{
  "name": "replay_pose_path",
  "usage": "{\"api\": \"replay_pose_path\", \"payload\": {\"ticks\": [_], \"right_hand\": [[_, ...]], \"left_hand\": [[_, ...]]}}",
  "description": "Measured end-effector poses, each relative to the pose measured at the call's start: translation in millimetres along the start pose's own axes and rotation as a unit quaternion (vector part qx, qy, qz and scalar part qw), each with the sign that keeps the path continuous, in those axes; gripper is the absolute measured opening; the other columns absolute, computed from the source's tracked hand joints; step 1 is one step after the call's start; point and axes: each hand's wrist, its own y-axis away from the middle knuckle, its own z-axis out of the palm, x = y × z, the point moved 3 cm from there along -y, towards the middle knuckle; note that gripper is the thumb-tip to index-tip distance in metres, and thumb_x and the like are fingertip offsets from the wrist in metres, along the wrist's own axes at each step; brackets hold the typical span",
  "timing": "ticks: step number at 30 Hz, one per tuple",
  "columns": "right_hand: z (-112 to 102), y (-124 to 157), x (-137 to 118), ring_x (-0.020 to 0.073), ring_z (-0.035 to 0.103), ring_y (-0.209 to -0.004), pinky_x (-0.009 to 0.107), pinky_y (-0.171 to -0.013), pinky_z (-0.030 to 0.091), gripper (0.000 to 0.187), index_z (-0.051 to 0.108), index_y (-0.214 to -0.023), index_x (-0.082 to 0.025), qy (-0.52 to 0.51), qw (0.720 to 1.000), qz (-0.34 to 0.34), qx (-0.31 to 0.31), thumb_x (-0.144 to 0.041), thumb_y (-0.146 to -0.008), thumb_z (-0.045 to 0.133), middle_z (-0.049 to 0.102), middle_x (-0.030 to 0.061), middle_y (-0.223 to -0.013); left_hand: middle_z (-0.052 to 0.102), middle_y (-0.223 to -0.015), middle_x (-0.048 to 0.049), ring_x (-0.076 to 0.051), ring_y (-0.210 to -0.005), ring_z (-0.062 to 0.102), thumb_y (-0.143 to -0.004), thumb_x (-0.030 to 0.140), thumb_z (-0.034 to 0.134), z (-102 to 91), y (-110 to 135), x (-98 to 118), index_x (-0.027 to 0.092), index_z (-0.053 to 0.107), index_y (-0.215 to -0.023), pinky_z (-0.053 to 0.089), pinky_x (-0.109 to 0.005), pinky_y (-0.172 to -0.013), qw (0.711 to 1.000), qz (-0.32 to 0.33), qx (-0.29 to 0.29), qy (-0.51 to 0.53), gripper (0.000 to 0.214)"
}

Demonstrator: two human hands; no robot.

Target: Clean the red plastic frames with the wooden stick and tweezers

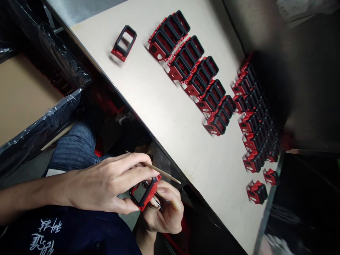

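Observation:
In my left hand (106,182) is a small red and black rectangular frame (149,193), gripped between fingers and thumb. A thin pointed wooden stick (168,175) runs along the fingers of that hand, its tip past the frame. From below, my right hand (167,209) comes up beside the frame, fingers bent and pinched around a slender metal tool (157,202). The tool's far part is hidden by the frame and fingers, so its kind does not show. Both hands are in front of the table edge, above my lap.
The pale table (159,117) runs diagonally. On it stand several rows of like frames (196,76), a second group (255,120) farther right, one lone frame (124,42) at upper left and two (257,192) at lower right. A box lined with black plastic (39,124) is at left.

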Motion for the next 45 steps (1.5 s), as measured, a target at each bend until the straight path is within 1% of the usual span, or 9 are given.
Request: {"api": "replay_pose_path", "payload": {"ticks": [10,16,18,21,22,27,29,37,45], "right_hand": [[-1,1,-2,0.0178,0.073,-0.077,0.032,-0.060,0.066,0.011,0.068,-0.109,-0.015,0.021,1.000,-0.003,0.005,-0.024,-0.102,0.068,0.073,0.0034,-0.089],[2,3,4,0.0178,0.072,-0.075,0.034,-0.062,0.068,0.009,0.068,-0.108,-0.017,-0.019,0.999,0.040,0.013,-0.022,-0.102,0.068,0.073,0.0028,-0.088],[-2,5,10,0.0168,0.070,-0.076,0.034,-0.065,0.068,0.008,0.068,-0.106,-0.017,-0.033,0.996,0.067,0.051,-0.022,-0.101,0.069,0.071,0.0024,-0.087],[-12,9,18,0.0164,0.068,-0.078,0.031,-0.064,0.066,0.013,0.068,-0.107,-0.017,-0.016,0.986,0.091,0.138,-0.026,-0.099,0.072,0.067,0.0027,-0.087],[-15,10,19,0.0168,0.068,-0.079,0.031,-0.063,0.065,0.016,0.068,-0.108,-0.017,-0.005,0.985,0.089,0.146,-0.026,-0.097,0.074,0.066,0.0031,-0.088],[-13,7,12,0.0183,0.071,-0.079,0.032,-0.060,0.066,0.018,0.066,-0.115,-0.019,0.003,0.998,0.037,0.054,-0.023,-0.098,0.072,0.068,0.0045,-0.092],[-8,4,6,0.0182,0.072,-0.076,0.032,-0.058,0.066,0.017,0.066,-0.116,-0.019,0.000,0.999,0.016,0.035,-0.024,-0.100,0.070,0.069,0.0043,-0.092],[-2,-1,1,0.0179,0.071,-0.072,0.031,-0.051,0.063,0.016,0.067,-0.115,-0.019,0.010,1.000,-0.006,0.012,-0.024,-0.101,0.069,0.072,0.0024,-0.090],[-3,-2,2,0.0172,0.073,-0.073,0.030,-0.054,0.064,0.013,0.067,-0.112,-0.017,0.007,1.000,-0.009,0.007,-0.024,-0.101,0.069,0.072,0.0025,-0.090]], "left_hand": [[0.066,-0.126,-0.0165,-0.024,-0.119,0.068,-0.088,0.006,0.066,-0.7,1,1,0.009,0.062,-0.121,0.056,-0.030,-0.107,1.000,-0.006,0.000,0.009,0.033],[0.065,-0.130,-0.0185,-0.025,-0.122,0.067,-0.088,0.009,0.069,0.9,2,-1,0.007,0.063,-0.124,0.054,-0.029,-0.109,1.000,-0.020,0.003,0.017,0.036],[0.065,-0.129,-0.0180,-0.024,-0.122,0.067,-0.088,0.009,0.070,0.2,2,-1,0.006,0.062,-0.124,0.054,-0.029,-0.110,0.999,-0.022,0.011,0.022,0.037],[0.065,-0.129,-0.0165,-0.023,-0.122,0.067,-0.088,0.009,0.070,-1.3,1,0,0.008,0.061,-0.124,0.053,-0.028,-0.110,0.999,-0.026,0.015,0.025,0.038],[0.065,-0.129,-0.0162,-0.023,-0.122,0.067,-0.088,0.008,0.070,-1.7,1,1,0.009,0.061,-0.124,0.054,-0.029,-0.110,0.999,-0.025,0.014,0.025,0.037],[0.066,-0.127,-0.0164,-0.024,-0.119,0.068,-0.090,0.008,0.066,-2.4,-1,3,0.010,0.060,-0.124,0.057,-0.031,-0.106,1.000,-0.002,0.012,0.015,0.035],[0.066,-0.126,-0.0165,-0.024,-0.119,0.068,-0.092,0.008,0.065,-2.2,-1,4,0.010,0.059,-0.125,0.057,-0.032,-0.106,1.000,0.006,0.013,0.006,0.034],[0.066,-0.127,-0.0172,-0.023,-0.123,0.067,-0.090,0.006,0.064,-1.0,0,4,0.008,0.061,-0.124,0.054,-0.030,-0.110,1.000,0.007,0.001,-0.001,0.034],[0.066,-0.128,-0.0163,-0.023,-0.121,0.067,-0.091,0.005,0.061,-1.9,0,4,0.011,0.059,-0.124,0.055,-0.031,-0.109,1.000,0.004,0.000,-0.009,0.034]]}}
